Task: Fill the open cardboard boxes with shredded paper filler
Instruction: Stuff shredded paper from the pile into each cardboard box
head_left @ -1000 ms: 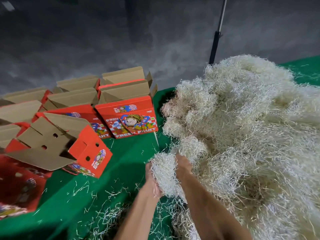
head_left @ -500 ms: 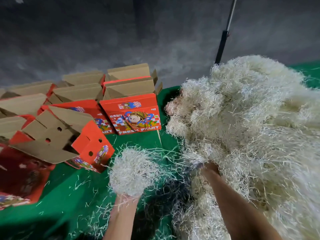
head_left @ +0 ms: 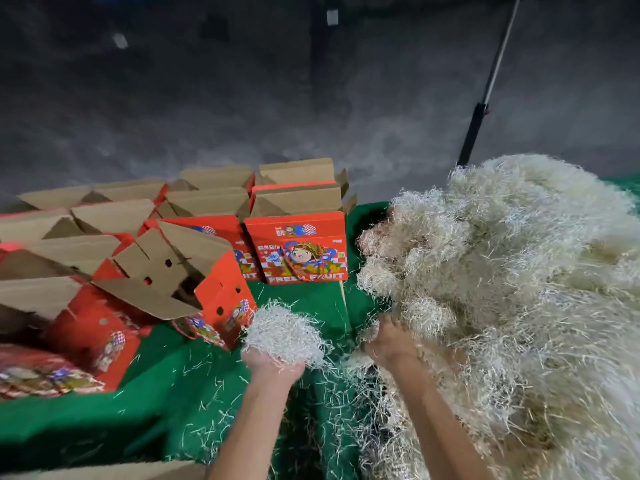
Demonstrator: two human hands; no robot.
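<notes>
At the far left of the green-covered desk (head_left: 104,420), red fruit boxes (head_left: 114,216) with brown cardboard flaps raised are seen standing in rows, their tops open. In front of them, one red box (head_left: 194,289) is tipped over at an angle, its brown flaps spread wide and its red end panel turned toward the near right. To its right, an upright box (head_left: 298,247) printed with a cartoon figure and the words FRESH FRUIT is set at the right end of the rows. Loose strands of filler (head_left: 207,393) are scattered over the green cloth near the boxes.

Just right of the tipped box, a clump of shredded paper filler (head_left: 285,334) is held up above the desk by the left hand (head_left: 273,367), whose fingers are closed round the clump's underside; the fingers themselves are largely hidden by the strands. The clump is apart from every box and is not yet inside one.

Further right, the right hand (head_left: 389,339) is pushed into the near edge of the large heap of shredded paper filler (head_left: 512,289). Its fingers are buried in the strands, so it cannot be told whether anything is grasped. The heap is piled over the right part of the desk. Behind the heap, a black and white pole (head_left: 479,116) is seen leaning against the dark grey background.
</notes>
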